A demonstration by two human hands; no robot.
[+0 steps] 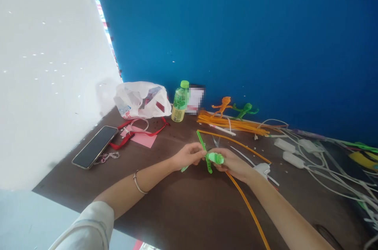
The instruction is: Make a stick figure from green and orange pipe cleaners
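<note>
Both of my hands meet over the middle of the brown table. Between them is a partly formed light-green pipe-cleaner figure (216,158) with a coiled, rounded end and a twisted limb hanging down. My right hand (233,163) is closed around the figure. My left hand (190,154) pinches a straight green pipe cleaner (201,139) that sticks up from the figure toward the back. A small pale-green piece shows below the left fingers. One long orange pipe cleaner (249,206) runs from under my right hand to the front edge.
Behind my hands lie an orange pipe-cleaner bundle (230,122), an orange figure (223,105) and a green figure (245,111). Left are a phone (95,147), pink paper (143,139), a plastic bag (141,100) and a bottle (180,102). White cables (325,163) tangle at right.
</note>
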